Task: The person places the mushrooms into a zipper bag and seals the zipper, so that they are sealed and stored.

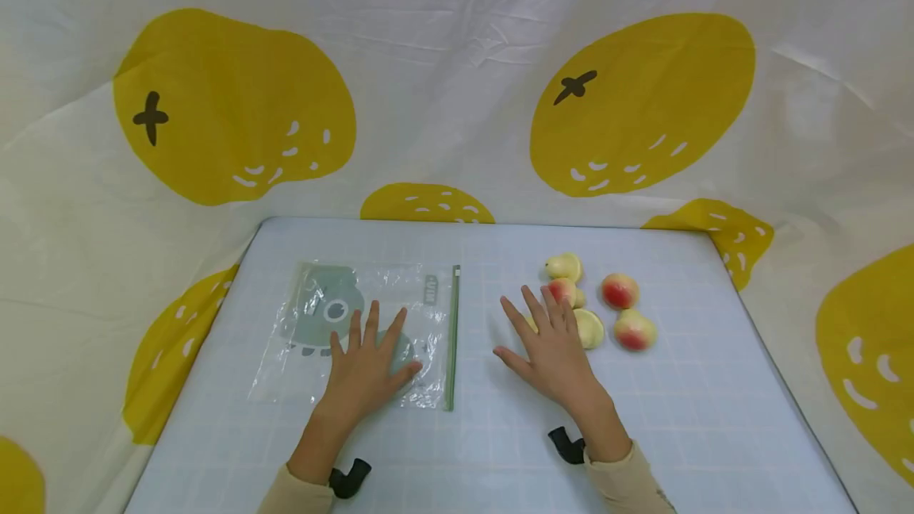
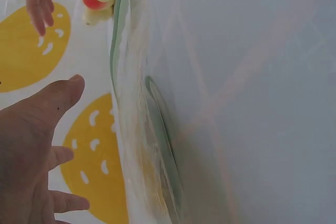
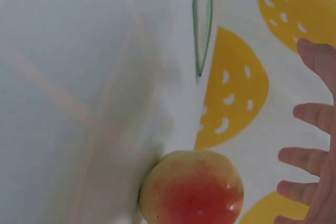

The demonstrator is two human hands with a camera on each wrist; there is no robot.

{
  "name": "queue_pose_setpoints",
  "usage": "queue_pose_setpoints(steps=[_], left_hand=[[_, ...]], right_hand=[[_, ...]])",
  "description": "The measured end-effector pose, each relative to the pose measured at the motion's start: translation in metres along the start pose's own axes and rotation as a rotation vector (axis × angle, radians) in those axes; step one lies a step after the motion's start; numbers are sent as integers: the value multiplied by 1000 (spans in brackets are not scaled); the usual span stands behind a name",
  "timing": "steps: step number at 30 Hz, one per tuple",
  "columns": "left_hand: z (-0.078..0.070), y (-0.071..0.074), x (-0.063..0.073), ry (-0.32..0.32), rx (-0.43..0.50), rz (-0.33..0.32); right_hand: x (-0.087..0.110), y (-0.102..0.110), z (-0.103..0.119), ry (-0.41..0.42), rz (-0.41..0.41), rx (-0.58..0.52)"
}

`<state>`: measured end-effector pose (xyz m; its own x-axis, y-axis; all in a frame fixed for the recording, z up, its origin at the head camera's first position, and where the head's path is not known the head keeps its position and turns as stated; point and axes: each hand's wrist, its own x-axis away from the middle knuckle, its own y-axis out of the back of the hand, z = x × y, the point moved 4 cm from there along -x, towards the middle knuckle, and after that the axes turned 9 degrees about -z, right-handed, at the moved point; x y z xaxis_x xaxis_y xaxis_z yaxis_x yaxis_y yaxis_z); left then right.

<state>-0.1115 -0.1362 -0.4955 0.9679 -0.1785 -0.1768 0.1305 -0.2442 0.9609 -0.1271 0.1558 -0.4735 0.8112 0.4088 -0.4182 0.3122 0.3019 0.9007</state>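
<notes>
A clear zip bag (image 1: pixel 328 292) with a grey-green cartoon print and a green zip edge (image 1: pixel 453 339) lies flat at the left of the table. Over its lower part hovers my left hand (image 1: pixel 366 371), fingers spread, holding nothing; the left wrist view shows a gap between hand (image 2: pixel 31 129) and bag. My right hand (image 1: pixel 557 363), also spread and holding nothing, is above the near side of a toy fruit group. That group has a yellow pear (image 1: pixel 564 267), red-and-yellow peaches (image 1: pixel 620 292) and a pale yellow piece (image 1: pixel 589 329); my right fingers partly hide some pieces.
A white table (image 1: pixel 714 419) with a faint grid carries everything. Behind it and at its sides hangs a white cloth (image 1: pixel 443 101) with yellow fruit prints. Black curved pieces (image 1: pixel 350 479) are at both wrists, beside beige sleeves (image 1: pixel 296 494).
</notes>
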Motion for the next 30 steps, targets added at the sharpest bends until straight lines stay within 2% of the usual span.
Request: queue_pose_setpoints(steps=[6,13,24,30], left_hand=[[-1,-3,1,-8,-7,2],[-2,-2,1,-13,-3,8],[-7,-4,2,-32,70,67],[-11,-8,3,-68,94,87]], right_hand=[[-2,-5,9,55,-25,-1],[-1,-11,14,82,-39,-27],[2,-25,25,82,83,-27],[4,-29,37,159,76,-48]])
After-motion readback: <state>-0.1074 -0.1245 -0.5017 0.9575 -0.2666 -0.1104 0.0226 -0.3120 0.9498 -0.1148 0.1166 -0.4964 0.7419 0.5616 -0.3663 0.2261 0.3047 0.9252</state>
